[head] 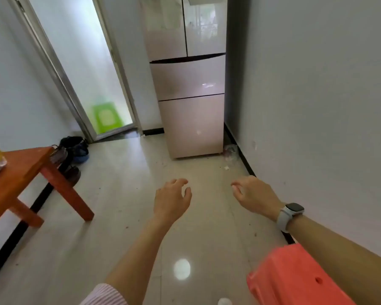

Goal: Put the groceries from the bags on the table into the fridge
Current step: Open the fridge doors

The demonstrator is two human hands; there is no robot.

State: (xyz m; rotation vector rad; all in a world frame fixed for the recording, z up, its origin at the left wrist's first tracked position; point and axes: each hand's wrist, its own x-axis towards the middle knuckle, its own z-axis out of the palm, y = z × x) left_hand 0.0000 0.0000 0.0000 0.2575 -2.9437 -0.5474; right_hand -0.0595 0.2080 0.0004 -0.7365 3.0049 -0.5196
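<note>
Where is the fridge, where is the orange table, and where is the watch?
fridge [190, 80]: head view, front of its middle drawer.
orange table [20, 170]: head view, bare part of its top.
watch [294, 209]: head view, its dark face on the right wrist.

No readable text, brand or number anywhere. Green sheet [107, 117] behind frosted door [84, 69] carried pale mark, too blurred to read. Watch [290, 213] face was dark, no digits. Fridge [188, 84] front showed no logo, only reflections.
</note>
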